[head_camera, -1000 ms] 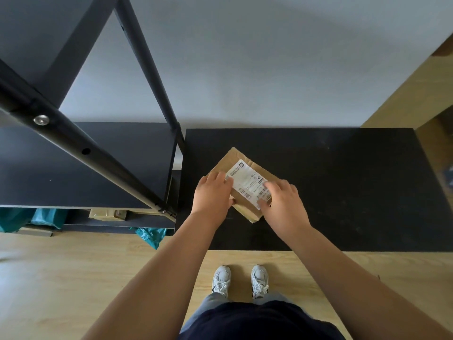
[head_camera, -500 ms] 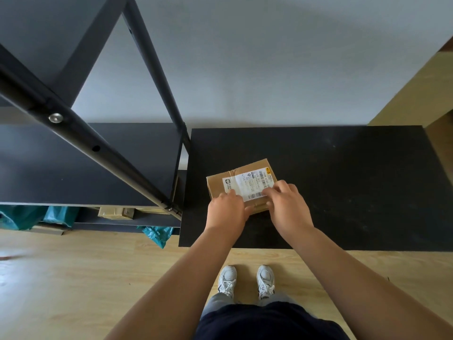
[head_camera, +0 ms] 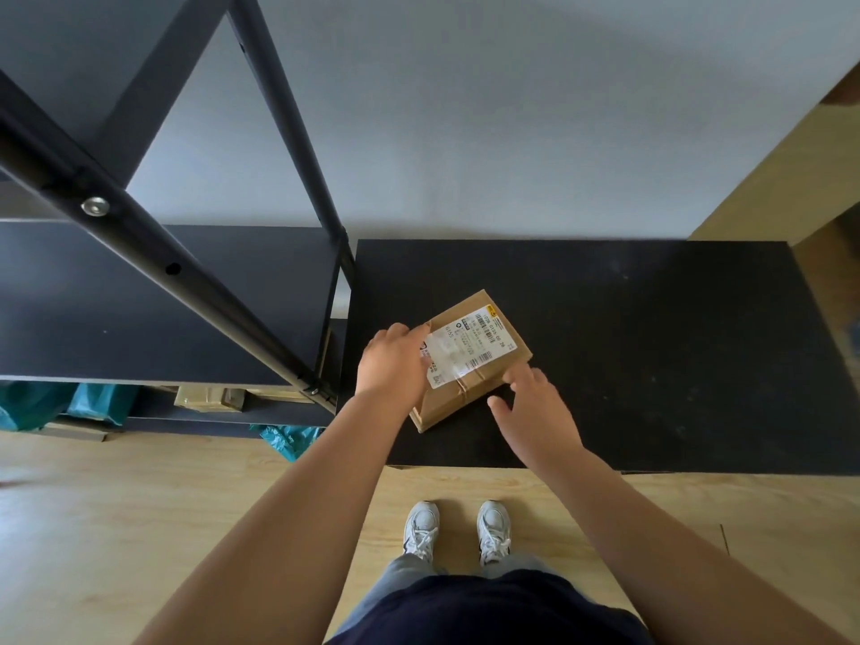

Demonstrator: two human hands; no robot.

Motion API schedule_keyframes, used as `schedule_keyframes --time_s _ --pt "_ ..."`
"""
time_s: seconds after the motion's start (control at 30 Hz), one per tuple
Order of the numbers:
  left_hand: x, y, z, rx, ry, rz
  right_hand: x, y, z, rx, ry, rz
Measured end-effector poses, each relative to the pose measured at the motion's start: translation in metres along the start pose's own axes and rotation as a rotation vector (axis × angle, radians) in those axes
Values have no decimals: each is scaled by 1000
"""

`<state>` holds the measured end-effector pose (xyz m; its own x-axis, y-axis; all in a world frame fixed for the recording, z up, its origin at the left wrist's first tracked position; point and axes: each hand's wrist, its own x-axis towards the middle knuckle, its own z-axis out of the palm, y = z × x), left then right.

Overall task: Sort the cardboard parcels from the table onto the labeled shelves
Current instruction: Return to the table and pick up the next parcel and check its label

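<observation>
One brown cardboard parcel [head_camera: 472, 353] with a white shipping label lies skewed over the left part of the black table [head_camera: 651, 365]. My left hand [head_camera: 393, 365] grips its left edge, with the thumb on the label. My right hand [head_camera: 535, 412] is off the near right side with fingers spread; only a fingertip is close to the parcel's edge. The black shelving unit stands directly to the left, and its middle shelf [head_camera: 139, 318] is bare. No shelf labels can be read from here.
A slanted black post [head_camera: 139, 244] of the shelving crosses the upper left. On the lower shelf lie a flat cardboard parcel [head_camera: 209, 398] and teal bags [head_camera: 93, 405]. Another teal bag [head_camera: 288, 439] sits at the shelf's foot. Wooden furniture [head_camera: 768, 179] borders the table's right.
The parcel has been turned so its label runs diagonally. My right hand has come off it and opened, while my left hand has shifted to the left edge.
</observation>
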<state>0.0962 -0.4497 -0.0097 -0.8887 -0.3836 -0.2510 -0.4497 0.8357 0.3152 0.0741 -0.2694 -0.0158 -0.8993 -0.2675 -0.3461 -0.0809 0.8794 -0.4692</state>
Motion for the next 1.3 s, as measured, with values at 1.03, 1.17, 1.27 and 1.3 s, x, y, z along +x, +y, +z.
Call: schedule_keyframes --time_s 1.03,1.17,1.27,1.3 --pt "-21 14 14 -954 -328 -485 38 3 -25 356 -302 238" --pt "-24 16 1 -1018 -261 -482 35 -1 -43 445 -245 220" --pt "-29 17 -17 -1064 -217 -442 29 -10 -60 523 -210 210" --pt "-31 17 -25 -1085 -210 -422 26 -14 -66 555 -201 197"
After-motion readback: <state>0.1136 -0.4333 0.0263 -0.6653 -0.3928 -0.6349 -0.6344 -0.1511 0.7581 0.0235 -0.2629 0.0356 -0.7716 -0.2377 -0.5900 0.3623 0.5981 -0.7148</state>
